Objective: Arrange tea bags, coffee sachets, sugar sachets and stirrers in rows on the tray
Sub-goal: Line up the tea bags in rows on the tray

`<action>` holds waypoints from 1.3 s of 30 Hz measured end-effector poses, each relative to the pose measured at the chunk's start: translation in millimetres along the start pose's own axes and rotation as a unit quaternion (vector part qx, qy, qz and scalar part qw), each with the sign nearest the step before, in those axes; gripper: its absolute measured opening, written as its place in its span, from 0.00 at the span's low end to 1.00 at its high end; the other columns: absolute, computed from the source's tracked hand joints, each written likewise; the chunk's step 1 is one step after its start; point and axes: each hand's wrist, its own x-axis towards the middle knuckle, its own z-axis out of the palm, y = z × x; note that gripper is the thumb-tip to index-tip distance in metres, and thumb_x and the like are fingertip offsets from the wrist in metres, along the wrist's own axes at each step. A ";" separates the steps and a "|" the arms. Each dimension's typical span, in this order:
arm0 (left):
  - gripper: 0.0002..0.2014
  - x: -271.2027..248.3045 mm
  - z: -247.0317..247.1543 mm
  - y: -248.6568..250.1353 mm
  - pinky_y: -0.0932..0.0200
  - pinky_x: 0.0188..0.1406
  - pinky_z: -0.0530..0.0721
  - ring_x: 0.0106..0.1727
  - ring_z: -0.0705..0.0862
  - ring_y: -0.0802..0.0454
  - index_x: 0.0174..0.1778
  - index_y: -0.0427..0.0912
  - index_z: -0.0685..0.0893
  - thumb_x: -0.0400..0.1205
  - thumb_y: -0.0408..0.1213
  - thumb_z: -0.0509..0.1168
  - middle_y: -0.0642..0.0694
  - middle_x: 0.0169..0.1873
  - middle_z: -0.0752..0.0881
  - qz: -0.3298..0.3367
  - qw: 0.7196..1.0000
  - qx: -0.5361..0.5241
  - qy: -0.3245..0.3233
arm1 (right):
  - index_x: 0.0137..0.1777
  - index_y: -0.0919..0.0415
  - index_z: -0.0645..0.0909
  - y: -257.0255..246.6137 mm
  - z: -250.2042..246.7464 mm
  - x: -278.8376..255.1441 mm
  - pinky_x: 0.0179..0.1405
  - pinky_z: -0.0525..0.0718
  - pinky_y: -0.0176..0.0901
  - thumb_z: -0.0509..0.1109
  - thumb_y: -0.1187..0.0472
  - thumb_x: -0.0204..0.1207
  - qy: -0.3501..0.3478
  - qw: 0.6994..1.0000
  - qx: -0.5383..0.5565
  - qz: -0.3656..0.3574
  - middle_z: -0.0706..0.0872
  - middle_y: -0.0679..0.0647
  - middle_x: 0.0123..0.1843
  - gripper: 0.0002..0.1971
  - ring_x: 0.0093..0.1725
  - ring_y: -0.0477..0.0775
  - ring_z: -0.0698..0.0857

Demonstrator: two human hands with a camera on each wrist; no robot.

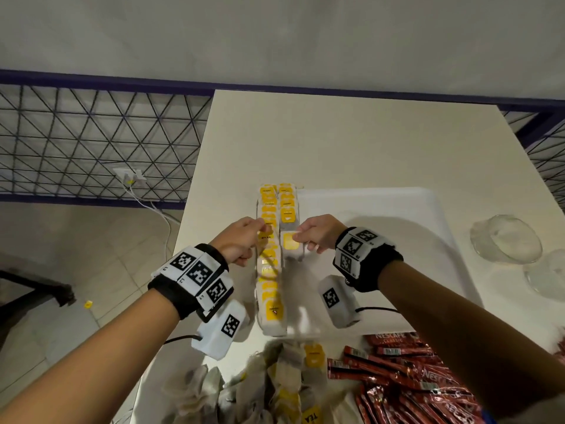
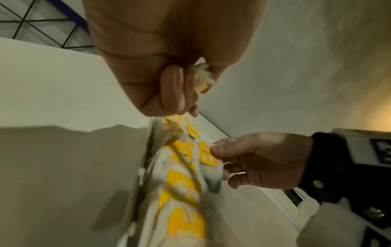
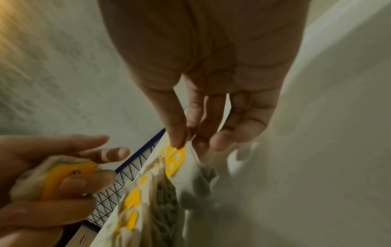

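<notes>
Tea bags go down in a second row along the tray's left edge

The right hand [image 1: 315,234] pinches a tea bag [image 1: 290,243] by its yellow tag, long axis along the row, just beside the full first row [image 1: 270,270]; the left hand [image 1: 241,243] grips what looks like a spare bag. The tray [image 1: 382,209] holds only tea bags; coffee sachets [image 1: 406,377] wait at the table's [image 1: 336,133] near edge.

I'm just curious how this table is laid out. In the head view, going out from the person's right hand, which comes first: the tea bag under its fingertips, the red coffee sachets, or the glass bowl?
1. Tea bag, touched by the right hand.
2. Glass bowl, off to the right.
3. Red coffee sachets, near edge. The last two are fairly close.
</notes>
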 end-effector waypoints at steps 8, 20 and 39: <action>0.13 6.5 -4.2 1.1 0.67 0.18 0.59 0.21 0.59 0.55 0.41 0.47 0.75 0.87 0.42 0.49 0.49 0.26 0.64 0.013 1.000 -0.018 -0.006 | 0.56 0.71 0.84 2.8 0.4 28.8 0.40 0.75 0.34 0.74 0.62 0.73 0.103 0.992 0.045 -0.057 0.82 0.54 0.41 0.15 0.43 0.49 0.80; 0.11 2.3 -1.5 7.1 0.67 0.19 0.71 0.20 0.75 0.56 0.55 0.40 0.78 0.84 0.27 0.52 0.44 0.27 0.71 0.021 0.996 -0.087 -0.011 | 0.41 0.58 0.78 5.6 2.5 29.1 0.47 0.76 0.42 0.75 0.56 0.72 0.140 0.988 0.039 -0.056 0.77 0.46 0.31 0.09 0.41 0.52 0.78; 0.13 -37.9 1.7 -0.9 0.67 0.33 0.87 0.31 0.89 0.53 0.51 0.40 0.82 0.81 0.19 0.59 0.41 0.34 0.89 0.065 0.963 -0.255 -0.067 | 0.44 0.63 0.76 -17.5 19.8 -58.9 0.22 0.77 0.32 0.68 0.67 0.77 0.009 0.971 0.225 -0.080 0.79 0.58 0.30 0.03 0.25 0.48 0.76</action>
